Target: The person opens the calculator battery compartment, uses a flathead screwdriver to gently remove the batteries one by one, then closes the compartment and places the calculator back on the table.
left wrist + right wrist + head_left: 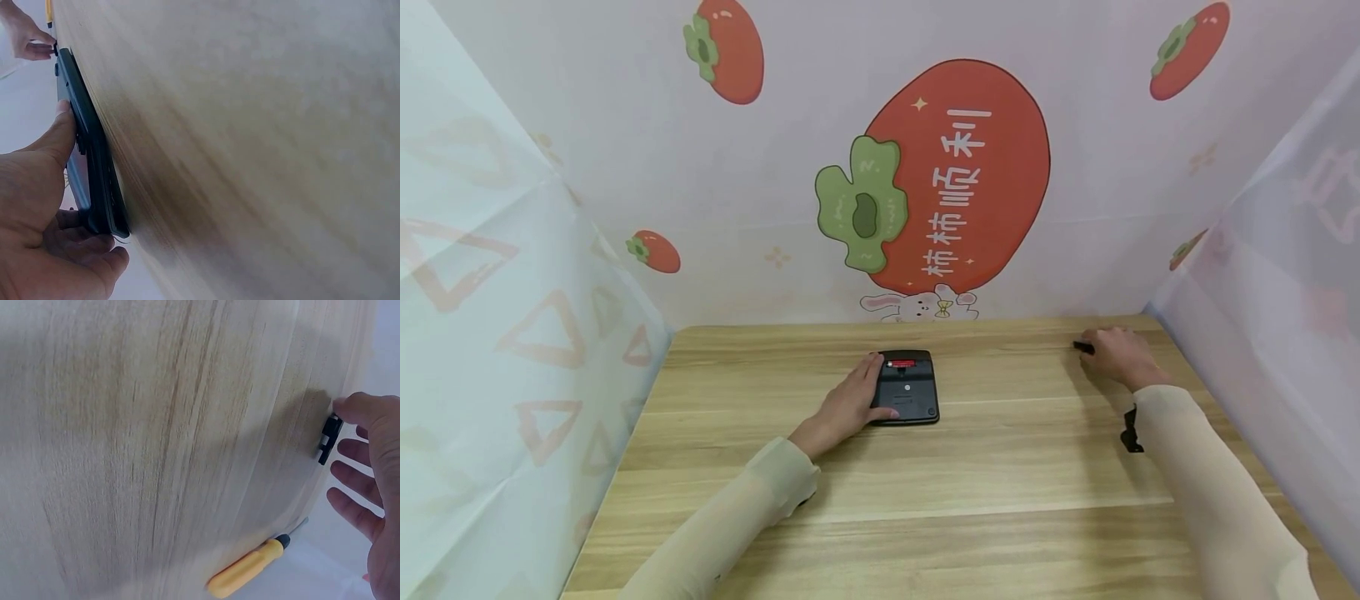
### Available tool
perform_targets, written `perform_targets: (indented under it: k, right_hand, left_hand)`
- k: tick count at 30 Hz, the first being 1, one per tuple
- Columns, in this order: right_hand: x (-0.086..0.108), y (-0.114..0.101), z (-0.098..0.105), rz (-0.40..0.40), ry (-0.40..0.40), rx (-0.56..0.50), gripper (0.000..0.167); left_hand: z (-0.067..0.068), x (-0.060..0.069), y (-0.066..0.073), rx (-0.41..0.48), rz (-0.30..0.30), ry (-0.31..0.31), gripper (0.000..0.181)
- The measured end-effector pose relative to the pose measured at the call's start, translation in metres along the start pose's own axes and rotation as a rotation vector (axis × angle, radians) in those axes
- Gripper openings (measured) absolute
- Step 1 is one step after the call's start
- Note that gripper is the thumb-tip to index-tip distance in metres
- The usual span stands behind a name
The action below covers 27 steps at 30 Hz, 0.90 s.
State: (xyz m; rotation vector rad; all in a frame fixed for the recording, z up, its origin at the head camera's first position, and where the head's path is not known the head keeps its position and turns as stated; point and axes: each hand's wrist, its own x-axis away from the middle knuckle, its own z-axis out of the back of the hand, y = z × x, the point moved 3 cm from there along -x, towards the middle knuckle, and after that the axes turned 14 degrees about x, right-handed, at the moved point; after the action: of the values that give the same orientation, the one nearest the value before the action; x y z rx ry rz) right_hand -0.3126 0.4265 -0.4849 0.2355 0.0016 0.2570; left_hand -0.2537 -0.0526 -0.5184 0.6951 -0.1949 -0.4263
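A black calculator lies face down on the wooden table, its battery bay uncovered and a red battery inside. My left hand grips it by the left side, thumb across its back. In the left wrist view, the fingers curl round the far end of its casing. Far to the right, my right hand pinches a small black battery cover between thumb and forefinger, at the tabletop. The other fingers of that hand are spread.
A yellow-handled screwdriver lies near my right hand in the right wrist view. The wooden table is bounded by a printed cloth at the back and pale sheets on both sides.
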Motion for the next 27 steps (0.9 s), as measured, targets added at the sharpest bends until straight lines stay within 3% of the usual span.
perform_targets:
  k: [12, 27]
  right_hand:
    - [0.004, 0.007, 0.005, -0.037, -0.048, -0.024, 0.056]
    - [0.01, 0.018, 0.017, -0.053, 0.068, 0.0, 0.051]
  left_hand:
    - [0.0, 0.001, 0.002, 0.004, 0.006, 0.005, 0.105]
    - [-0.001, 0.0, -0.001, -0.003, 0.0, 0.012, 0.105]
